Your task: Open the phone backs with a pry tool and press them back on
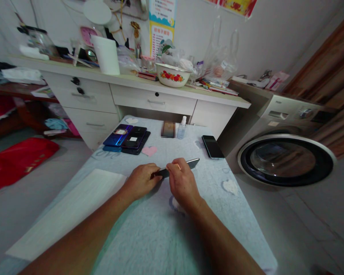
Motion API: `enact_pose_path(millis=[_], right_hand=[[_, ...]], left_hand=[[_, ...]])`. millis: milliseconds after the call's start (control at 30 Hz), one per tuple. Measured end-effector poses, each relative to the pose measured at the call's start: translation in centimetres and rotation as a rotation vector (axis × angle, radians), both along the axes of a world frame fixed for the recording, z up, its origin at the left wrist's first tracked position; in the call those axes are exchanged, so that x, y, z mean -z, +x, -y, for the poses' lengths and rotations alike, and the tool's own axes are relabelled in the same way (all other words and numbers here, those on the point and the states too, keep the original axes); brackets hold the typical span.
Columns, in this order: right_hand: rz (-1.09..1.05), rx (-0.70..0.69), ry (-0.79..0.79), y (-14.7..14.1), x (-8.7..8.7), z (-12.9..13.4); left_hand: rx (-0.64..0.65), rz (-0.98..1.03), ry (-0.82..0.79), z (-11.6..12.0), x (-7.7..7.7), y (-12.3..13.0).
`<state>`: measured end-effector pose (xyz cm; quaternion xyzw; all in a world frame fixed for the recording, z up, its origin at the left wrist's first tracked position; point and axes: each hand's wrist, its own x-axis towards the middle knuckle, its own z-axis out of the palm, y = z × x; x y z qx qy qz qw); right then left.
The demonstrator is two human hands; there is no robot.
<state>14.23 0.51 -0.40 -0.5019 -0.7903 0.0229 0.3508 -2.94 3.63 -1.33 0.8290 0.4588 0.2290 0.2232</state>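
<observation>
Between my hands a dark smartphone is held tilted above the cloth-covered table. My left hand grips its left end, fingers closed around it. My right hand is closed at the phone's middle, fingers bent against its near edge; whether it pinches something small there I cannot make out. Several phones lie stacked at the back left, among them a blue phone and a black phone. Another phone rests at the right edge. A clear spray bottle stands at the back beside a small blurred square.
A white paper strip lies along the table's left side. Behind stands a white desk bearing a floral enamel bowl, a white cup and clutter. A washing machine is at the right, a red bag on the floor left.
</observation>
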Motion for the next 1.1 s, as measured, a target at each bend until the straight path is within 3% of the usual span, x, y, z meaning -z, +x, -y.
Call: enact_pose_path(millis=[333, 800, 1100], right_hand=[[0.023, -0.081, 0.011, -0.6, -0.1, 0.1], [-0.066, 0.209, 0.065, 5.5, 0.1, -2.6], [-0.073, 0.227, 0.086, 5.7, 0.2, -2.7]], left_hand=[[-0.005, -0.004, -0.003, 0.0, 0.0, 0.0], [-0.003, -0.009, -0.034, -0.1, -0.2, -0.1], [-0.055, -0.047, 0.016, 0.2, 0.1, 0.3]])
